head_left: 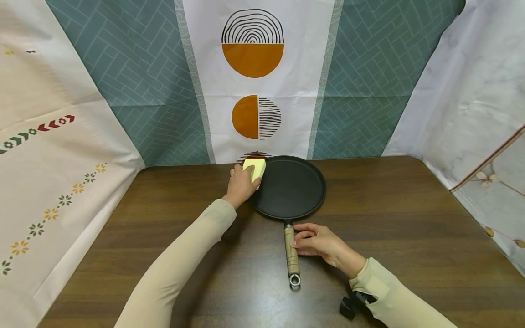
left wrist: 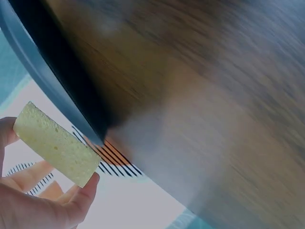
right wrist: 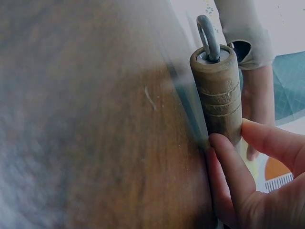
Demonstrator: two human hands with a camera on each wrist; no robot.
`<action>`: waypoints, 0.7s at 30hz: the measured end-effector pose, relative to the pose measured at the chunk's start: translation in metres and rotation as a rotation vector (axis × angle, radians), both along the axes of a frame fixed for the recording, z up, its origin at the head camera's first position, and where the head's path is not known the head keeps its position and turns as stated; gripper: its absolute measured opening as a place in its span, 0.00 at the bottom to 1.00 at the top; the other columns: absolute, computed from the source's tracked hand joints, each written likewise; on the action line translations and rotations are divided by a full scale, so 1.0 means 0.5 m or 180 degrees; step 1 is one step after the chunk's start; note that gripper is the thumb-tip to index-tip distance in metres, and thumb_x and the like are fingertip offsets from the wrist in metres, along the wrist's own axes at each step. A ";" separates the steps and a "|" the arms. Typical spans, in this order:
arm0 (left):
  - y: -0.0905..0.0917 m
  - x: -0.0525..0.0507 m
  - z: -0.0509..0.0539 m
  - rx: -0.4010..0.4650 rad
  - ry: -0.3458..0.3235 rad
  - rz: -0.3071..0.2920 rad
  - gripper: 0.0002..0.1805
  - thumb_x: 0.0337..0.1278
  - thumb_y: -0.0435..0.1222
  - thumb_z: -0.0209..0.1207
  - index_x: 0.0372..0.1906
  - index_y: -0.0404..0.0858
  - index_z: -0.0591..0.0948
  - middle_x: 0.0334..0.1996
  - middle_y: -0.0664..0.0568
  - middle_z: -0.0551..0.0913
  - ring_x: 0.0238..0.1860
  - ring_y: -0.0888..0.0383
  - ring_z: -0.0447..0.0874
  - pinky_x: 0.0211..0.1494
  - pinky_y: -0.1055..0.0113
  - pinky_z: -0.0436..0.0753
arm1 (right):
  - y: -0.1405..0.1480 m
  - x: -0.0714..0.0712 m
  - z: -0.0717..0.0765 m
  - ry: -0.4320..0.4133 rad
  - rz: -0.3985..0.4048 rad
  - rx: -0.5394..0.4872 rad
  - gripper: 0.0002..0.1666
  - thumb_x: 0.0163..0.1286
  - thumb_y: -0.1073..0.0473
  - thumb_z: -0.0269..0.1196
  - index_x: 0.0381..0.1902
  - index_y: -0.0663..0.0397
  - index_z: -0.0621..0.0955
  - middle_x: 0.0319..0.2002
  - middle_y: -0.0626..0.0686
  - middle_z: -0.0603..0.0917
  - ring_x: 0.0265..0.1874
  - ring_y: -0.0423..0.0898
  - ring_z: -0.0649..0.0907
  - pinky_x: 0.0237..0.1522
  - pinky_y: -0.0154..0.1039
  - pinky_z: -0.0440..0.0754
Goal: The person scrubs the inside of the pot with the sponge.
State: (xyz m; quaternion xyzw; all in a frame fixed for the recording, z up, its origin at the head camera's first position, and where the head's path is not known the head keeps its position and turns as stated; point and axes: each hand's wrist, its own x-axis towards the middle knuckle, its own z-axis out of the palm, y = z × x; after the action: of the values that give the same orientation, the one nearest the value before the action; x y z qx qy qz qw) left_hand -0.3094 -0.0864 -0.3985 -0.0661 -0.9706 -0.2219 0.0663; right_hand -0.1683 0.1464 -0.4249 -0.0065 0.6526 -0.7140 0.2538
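A round, flat black pan (head_left: 293, 187) lies on the wooden table, its wooden handle (head_left: 291, 257) pointing toward me. My left hand (head_left: 241, 184) holds a yellow sponge (head_left: 256, 166) at the pan's far left rim. In the left wrist view the sponge (left wrist: 57, 145) is pinched between thumb and fingers, close to the pan's edge (left wrist: 71, 90); whether they touch I cannot tell. My right hand (head_left: 324, 245) grips the handle from the right. The right wrist view shows thumb and fingertips on either side of the handle (right wrist: 218, 90), below its grooves.
A metal ring (head_left: 295, 280) ends the handle. The brown table (head_left: 377, 196) reaches back to a patterned cloth (head_left: 258, 86). Pale cloths hang at the left (head_left: 53, 182) and right (head_left: 471, 114). A black strap piece (head_left: 347, 308) shows by the right sleeve.
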 end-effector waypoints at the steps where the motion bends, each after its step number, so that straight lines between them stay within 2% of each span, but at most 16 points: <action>1: -0.007 0.000 0.000 0.0015 0.0012 0.0019 0.30 0.64 0.46 0.59 0.66 0.35 0.71 0.51 0.33 0.67 0.52 0.40 0.65 0.51 0.52 0.72 | 0.000 0.000 0.000 -0.0002 -0.0002 0.0002 0.35 0.59 0.74 0.65 0.63 0.75 0.65 0.35 0.52 0.78 0.36 0.43 0.83 0.46 0.46 0.81; 13: -0.099 0.008 -0.014 0.0024 0.0088 0.0336 0.29 0.66 0.44 0.56 0.66 0.32 0.70 0.52 0.29 0.66 0.51 0.37 0.64 0.49 0.48 0.71 | 0.000 0.000 0.001 -0.0035 0.0020 -0.0001 0.36 0.60 0.74 0.65 0.64 0.74 0.64 0.36 0.52 0.78 0.36 0.43 0.83 0.46 0.46 0.81; 21: -0.146 0.023 -0.023 -0.0085 0.0023 0.0510 0.29 0.66 0.43 0.55 0.65 0.29 0.70 0.51 0.27 0.66 0.50 0.34 0.64 0.49 0.46 0.72 | -0.001 0.000 0.001 -0.0024 0.0018 0.0015 0.36 0.60 0.74 0.64 0.64 0.74 0.64 0.36 0.52 0.78 0.36 0.43 0.83 0.46 0.45 0.81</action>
State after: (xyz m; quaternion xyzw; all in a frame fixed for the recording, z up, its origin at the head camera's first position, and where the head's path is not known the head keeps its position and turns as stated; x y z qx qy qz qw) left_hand -0.2979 -0.1593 -0.4102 0.0101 -0.9754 -0.2026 0.0865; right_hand -0.1684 0.1460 -0.4243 -0.0051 0.6532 -0.7117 0.2583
